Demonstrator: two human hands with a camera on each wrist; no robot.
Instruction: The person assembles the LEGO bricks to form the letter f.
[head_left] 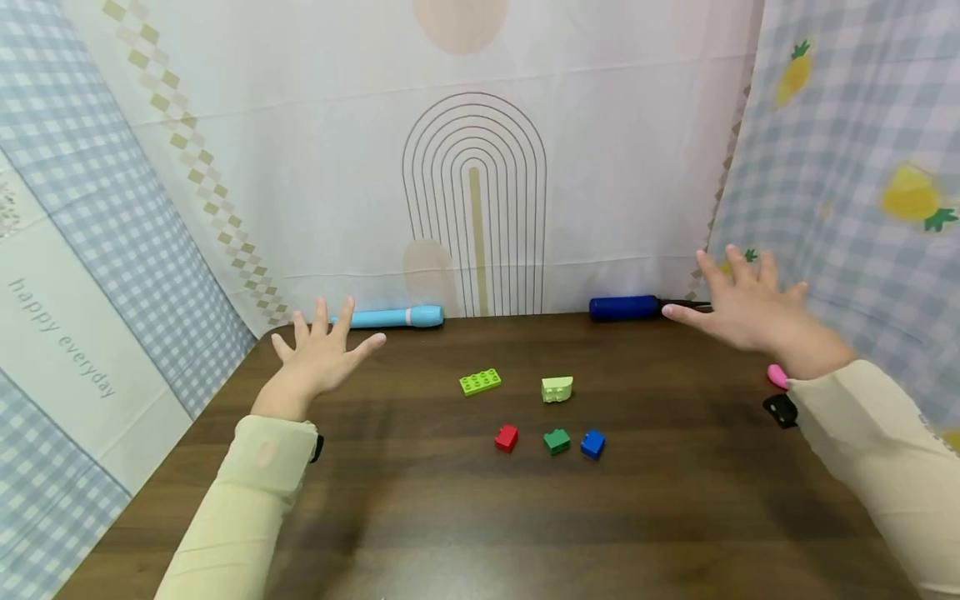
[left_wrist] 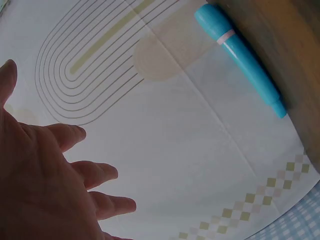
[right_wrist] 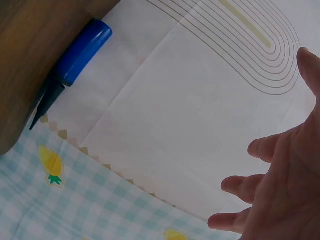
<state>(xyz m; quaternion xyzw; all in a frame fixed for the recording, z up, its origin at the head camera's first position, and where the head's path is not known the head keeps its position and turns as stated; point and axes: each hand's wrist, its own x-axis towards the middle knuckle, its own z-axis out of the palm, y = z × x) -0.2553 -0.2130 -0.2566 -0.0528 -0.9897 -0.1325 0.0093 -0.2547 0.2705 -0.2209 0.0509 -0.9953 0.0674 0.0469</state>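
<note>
Both hands are raised above the table with fingers spread, holding nothing. My left hand (head_left: 317,360) is nearest a light blue tube-shaped thing (head_left: 397,317) at the table's back edge. Beside my right hand (head_left: 753,312) lies a dark blue hand pump (head_left: 624,307) with a black nozzle. Mid-table are a lime green toy brick plate (head_left: 480,382) with studs and a pale green curved brick (head_left: 557,389). In front of these lie a red brick (head_left: 506,438), a green brick (head_left: 557,442) and a blue brick (head_left: 592,444), all apart from each other.
A pink thing (head_left: 777,376), partly hidden by the right sleeve, lies at the table's right side. White patterned cloth (head_left: 337,167) hangs behind the brown table (head_left: 450,517). Checked cloth (head_left: 847,133) hangs at the right, and more at the left.
</note>
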